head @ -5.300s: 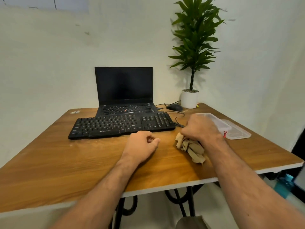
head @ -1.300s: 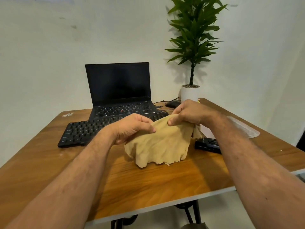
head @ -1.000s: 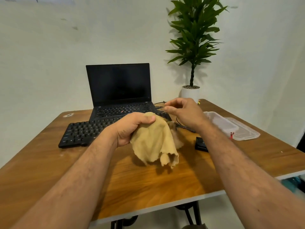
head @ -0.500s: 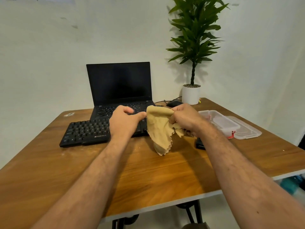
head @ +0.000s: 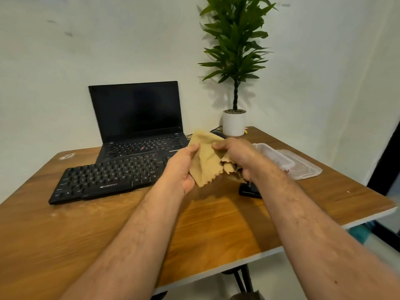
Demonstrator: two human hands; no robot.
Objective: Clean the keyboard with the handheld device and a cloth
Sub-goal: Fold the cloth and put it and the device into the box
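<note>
A tan cloth [head: 205, 161] with zigzag edges hangs in the air above the table, held between both hands. My left hand [head: 180, 169] grips its left side, thumb on top. My right hand [head: 236, 156] pinches its right side. The black keyboard [head: 108, 177] lies on the wooden table [head: 108, 234] to the left of my hands, its right end hidden behind my left hand. A small black handheld device [head: 249, 189] lies on the table just below my right wrist, partly covered by it.
An open black laptop [head: 138, 120] stands behind the keyboard. A clear plastic container and its lid [head: 300, 167] sit at the right. A potted plant [head: 234, 118] and cables stand at the back corner. The table's front edge runs near my forearms.
The cloth went from crumpled under my right hand to held up by both hands. In the last half second both hands rose slightly, and the cloth is spread a little wider.
</note>
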